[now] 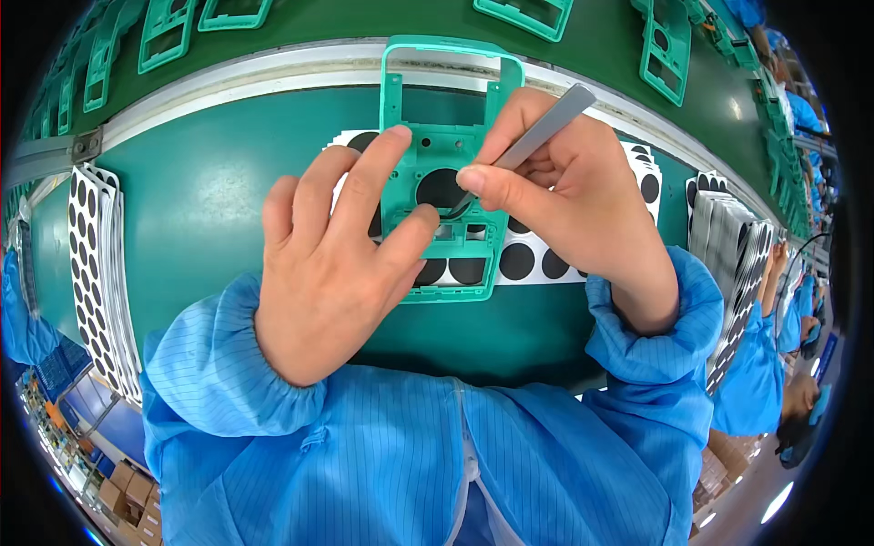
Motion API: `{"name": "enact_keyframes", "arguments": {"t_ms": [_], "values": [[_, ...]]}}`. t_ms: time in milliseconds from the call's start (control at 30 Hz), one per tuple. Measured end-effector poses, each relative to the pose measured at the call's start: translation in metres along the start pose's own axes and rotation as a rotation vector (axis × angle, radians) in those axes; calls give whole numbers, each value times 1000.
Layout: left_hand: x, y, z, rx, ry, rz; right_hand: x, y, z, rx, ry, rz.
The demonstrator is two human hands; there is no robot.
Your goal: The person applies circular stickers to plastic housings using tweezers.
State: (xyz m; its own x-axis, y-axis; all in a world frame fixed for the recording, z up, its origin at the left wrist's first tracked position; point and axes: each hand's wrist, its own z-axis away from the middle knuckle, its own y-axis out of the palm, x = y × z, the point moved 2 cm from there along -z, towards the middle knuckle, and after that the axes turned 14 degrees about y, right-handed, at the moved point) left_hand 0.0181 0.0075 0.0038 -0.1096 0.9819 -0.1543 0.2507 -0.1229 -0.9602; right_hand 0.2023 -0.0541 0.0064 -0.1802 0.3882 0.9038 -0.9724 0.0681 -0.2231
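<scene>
A teal-green plastic housing (443, 156) lies in front of me, with an open frame at its far end and a round opening near its middle. A black disc (440, 188) shows in that opening. My right hand (583, 196) pinches grey metal tweezers (553, 121), whose tip reaches the disc's lower right edge. My left hand (323, 282) rests with fingers spread on the housing's left side. Its index fingertip touches the housing's upper left, and the thumb tip sits by the disc's lower edge. Under the housing is a white sheet of round black stickers (517, 261), partly hidden.
Stacks of sticker sheets stand at the left (98, 273) and right (728, 232) of the green work surface (209, 191). Beyond a pale metal rail (246, 86), several similar housings (667, 50) lie on a green belt (355, 18). Other people in blue sleeves (751, 364) are at the right.
</scene>
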Motion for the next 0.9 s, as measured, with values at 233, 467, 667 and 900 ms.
{"name": "enact_keyframes", "arguments": {"t_ms": [233, 467, 667, 900], "values": [[0, 1, -1, 11, 2, 25, 3, 0, 1, 2, 42, -1], [0, -1, -6, 39, 35, 97, 10, -1, 3, -4, 28, 106], [2, 4, -5, -3, 50, 67, 20, -2, -1, 24, -57, 349], [0, 6, -4, -42, 59, 54, 25, -14, 1, 40, -109, 352]]}}
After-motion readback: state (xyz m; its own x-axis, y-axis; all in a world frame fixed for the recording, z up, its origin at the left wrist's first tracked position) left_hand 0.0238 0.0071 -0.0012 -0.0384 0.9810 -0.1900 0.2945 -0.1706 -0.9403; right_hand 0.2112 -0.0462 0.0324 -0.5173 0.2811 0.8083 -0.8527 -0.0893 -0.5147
